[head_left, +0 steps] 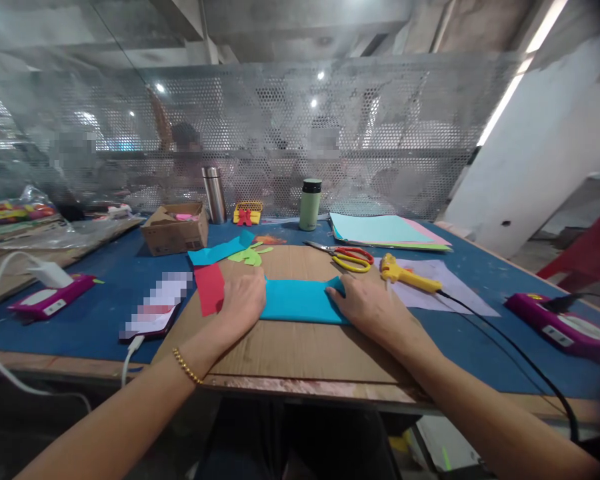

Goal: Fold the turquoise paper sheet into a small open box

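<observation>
While the left hand and right hand hold its 2 ends, a smooth blue paper lies on the brown cardboard.

The left hand's fingers are curled in; the right thumb presses on the oblong's top. At the cardboard's left edge sits a red paper; at its far right corner, scissors with looped handles; just right of it, a yellow plastic glue gun.

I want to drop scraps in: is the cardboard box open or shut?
Open: the cardboard box has an opening on top, with pink material visible inside.
</observation>
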`<action>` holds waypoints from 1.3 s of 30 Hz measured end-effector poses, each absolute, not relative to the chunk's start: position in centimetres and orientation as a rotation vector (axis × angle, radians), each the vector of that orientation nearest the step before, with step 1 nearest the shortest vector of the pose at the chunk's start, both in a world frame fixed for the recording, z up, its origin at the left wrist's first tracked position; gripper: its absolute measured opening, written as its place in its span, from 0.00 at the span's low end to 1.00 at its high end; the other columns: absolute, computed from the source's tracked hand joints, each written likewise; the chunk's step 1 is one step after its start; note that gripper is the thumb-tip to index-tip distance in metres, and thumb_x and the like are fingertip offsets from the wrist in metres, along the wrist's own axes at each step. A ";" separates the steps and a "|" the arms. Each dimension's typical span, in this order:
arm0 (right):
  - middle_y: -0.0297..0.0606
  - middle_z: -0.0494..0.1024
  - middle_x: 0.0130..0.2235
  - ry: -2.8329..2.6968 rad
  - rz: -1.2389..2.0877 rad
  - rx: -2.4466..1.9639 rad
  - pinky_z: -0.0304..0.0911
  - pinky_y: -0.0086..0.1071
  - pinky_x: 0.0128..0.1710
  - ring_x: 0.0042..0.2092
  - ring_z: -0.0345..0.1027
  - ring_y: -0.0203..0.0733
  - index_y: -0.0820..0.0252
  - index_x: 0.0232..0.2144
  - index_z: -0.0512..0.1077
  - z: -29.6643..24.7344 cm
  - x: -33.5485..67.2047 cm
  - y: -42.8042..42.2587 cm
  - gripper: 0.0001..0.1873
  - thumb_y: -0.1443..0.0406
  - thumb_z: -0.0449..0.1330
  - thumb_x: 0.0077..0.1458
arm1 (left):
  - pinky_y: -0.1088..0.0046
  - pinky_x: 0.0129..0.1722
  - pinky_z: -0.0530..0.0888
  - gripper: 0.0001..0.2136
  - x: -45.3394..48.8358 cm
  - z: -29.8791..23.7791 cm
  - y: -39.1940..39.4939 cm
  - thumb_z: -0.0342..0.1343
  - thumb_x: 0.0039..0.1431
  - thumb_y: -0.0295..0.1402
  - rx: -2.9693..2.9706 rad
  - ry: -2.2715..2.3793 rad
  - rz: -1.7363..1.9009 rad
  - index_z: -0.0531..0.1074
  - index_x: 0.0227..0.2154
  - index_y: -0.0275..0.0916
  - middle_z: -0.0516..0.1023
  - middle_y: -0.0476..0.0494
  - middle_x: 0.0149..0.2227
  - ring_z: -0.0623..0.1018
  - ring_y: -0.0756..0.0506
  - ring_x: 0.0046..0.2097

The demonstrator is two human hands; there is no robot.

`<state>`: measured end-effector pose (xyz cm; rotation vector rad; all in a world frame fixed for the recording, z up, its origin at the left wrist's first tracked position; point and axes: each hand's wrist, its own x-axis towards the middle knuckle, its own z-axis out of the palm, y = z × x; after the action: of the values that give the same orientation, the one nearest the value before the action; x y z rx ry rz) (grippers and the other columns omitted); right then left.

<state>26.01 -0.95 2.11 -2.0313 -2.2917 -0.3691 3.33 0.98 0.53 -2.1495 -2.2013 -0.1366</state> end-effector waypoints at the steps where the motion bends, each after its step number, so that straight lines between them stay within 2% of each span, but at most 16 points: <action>1: 0.52 0.80 0.38 -2.284 -0.364 -2.043 0.57 0.36 0.36 0.38 0.74 0.50 0.64 0.41 0.74 1.9 26.1 -0.8 0.23 0.52 0.49 0.65 | 0.55 0.41 0.74 0.18 3.4 0.5 1.0 0.39 0.68 0.35 -2.147 -2.196 -0.116 0.65 0.55 0.33 0.81 0.27 0.41 0.80 0.30 0.46; 6: 0.52 0.80 0.36 -2.277 -0.368 -2.020 0.57 0.36 0.35 0.37 0.74 0.50 0.63 0.37 0.73 1.5 26.6 -0.7 0.21 0.54 0.47 0.66 | 0.57 0.40 0.73 0.18 3.4 0.5 1.1 0.38 0.68 0.33 -2.160 -2.188 -0.096 0.65 0.55 0.33 0.81 0.27 0.41 0.81 0.32 0.46; 13: 0.52 0.80 0.36 -2.250 -0.246 -2.089 0.56 0.35 0.32 0.37 0.75 0.50 0.66 0.41 0.73 2.3 25.7 -1.3 0.18 0.59 0.49 0.66 | 0.59 0.40 0.72 0.18 3.2 0.4 1.3 0.40 0.67 0.35 -2.176 -2.205 -0.172 0.66 0.52 0.33 0.81 0.26 0.41 0.81 0.33 0.44; 20: 0.55 0.79 0.34 -2.241 -0.311 -2.034 0.59 0.37 0.37 0.39 0.75 0.53 0.66 0.36 0.74 1.9 26.0 -0.7 0.18 0.58 0.51 0.65 | 0.58 0.39 0.74 0.17 2.7 -0.1 1.8 0.42 0.67 0.37 -2.137 -2.211 -0.200 0.73 0.45 0.33 0.80 0.25 0.42 0.80 0.31 0.46; 26: 0.52 0.80 0.34 -2.256 -0.325 -2.082 0.55 0.35 0.31 0.35 0.75 0.50 0.65 0.38 0.74 2.4 25.6 -1.2 0.16 0.62 0.49 0.65 | 0.60 0.36 0.73 0.17 2.8 -0.9 1.6 0.42 0.68 0.35 -2.005 -2.159 -0.187 0.66 0.53 0.30 0.80 0.28 0.35 0.81 0.33 0.40; 28: 0.51 0.80 0.34 -2.266 -0.352 -2.083 0.54 0.35 0.29 0.35 0.75 0.50 0.65 0.38 0.73 2.5 25.5 -1.2 0.16 0.62 0.48 0.65 | 0.62 0.36 0.72 0.15 2.8 -0.9 1.4 0.40 0.68 0.29 -2.041 -2.053 -0.168 0.65 0.53 0.32 0.80 0.31 0.36 0.81 0.36 0.39; 31: 0.51 0.80 0.34 -2.280 -0.379 -2.082 0.54 0.36 0.29 0.35 0.75 0.51 0.65 0.39 0.73 2.2 25.7 -1.0 0.16 0.62 0.48 0.65 | 0.62 0.41 0.70 0.15 2.7 -0.7 1.4 0.38 0.67 0.22 -2.147 -1.720 -0.160 0.69 0.45 0.35 0.78 0.33 0.41 0.78 0.39 0.43; 34: 0.51 0.79 0.31 -2.261 -0.411 -2.061 0.56 0.36 0.32 0.33 0.74 0.51 0.64 0.37 0.72 1.7 25.8 -0.9 0.16 0.61 0.48 0.65 | 0.62 0.42 0.69 0.14 2.5 -0.7 1.5 0.40 0.67 0.23 -2.240 -1.425 -0.161 0.71 0.40 0.37 0.75 0.34 0.43 0.76 0.38 0.45; 39: 0.53 0.78 0.32 -2.212 -0.390 -2.134 0.57 0.37 0.33 0.34 0.75 0.52 0.67 0.43 0.70 2.4 25.1 -1.5 0.15 0.62 0.48 0.66 | 0.62 0.41 0.68 0.12 2.3 -1.2 2.0 0.42 0.67 0.24 -2.362 -1.219 -0.166 0.71 0.41 0.37 0.74 0.36 0.42 0.74 0.39 0.43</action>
<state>25.13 -1.53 2.38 -2.1340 -2.2116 -0.3895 2.25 2.01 -1.22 -2.3620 -1.2191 -0.1658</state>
